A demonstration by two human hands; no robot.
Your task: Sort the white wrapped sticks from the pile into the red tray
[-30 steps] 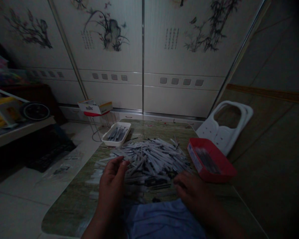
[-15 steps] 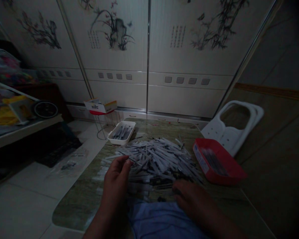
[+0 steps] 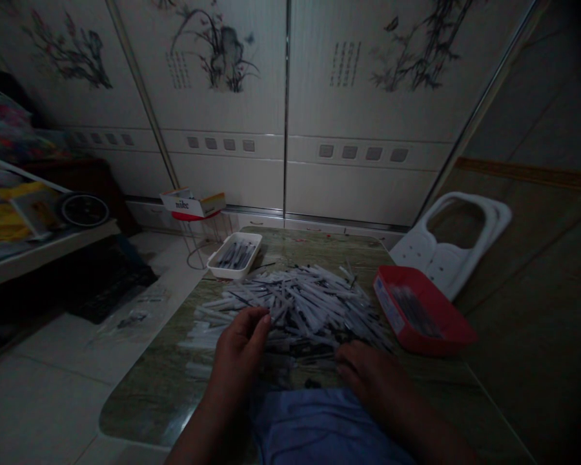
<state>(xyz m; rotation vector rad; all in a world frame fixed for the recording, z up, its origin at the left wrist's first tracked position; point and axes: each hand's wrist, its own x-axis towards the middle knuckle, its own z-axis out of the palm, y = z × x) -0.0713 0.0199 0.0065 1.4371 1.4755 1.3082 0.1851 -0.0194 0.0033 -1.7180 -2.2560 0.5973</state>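
A large heap of whitish, translucent pen barrels (image 3: 314, 300) with thin dark sticks among them covers the middle of the table. My left hand (image 3: 242, 342) is at the heap's near left side, thumb and fingers pinched on a thin dark stick (image 3: 241, 299) like a pen refill, whose end sticks out to the upper left. At the near right edge of the heap, my right hand (image 3: 368, 368) has its fingers curled closed beside small black pieces (image 3: 314, 349). What it holds, if anything, is hidden and too dark to make out.
A white tray (image 3: 213, 263) with pens stands at the table's far left, and a red bin (image 3: 445, 342) with more pens at its right. Beyond the bin is a white folded chair (image 3: 489, 226). A printed box (image 3: 188, 205) rests on a red stool (image 3: 193, 216). Blue cloth (image 3: 324, 426) covers my lap.
My left hand has moved slightly right and down along the heap, still pinching the thin stick. The right hand stays nearly in place. The view has shifted a little.
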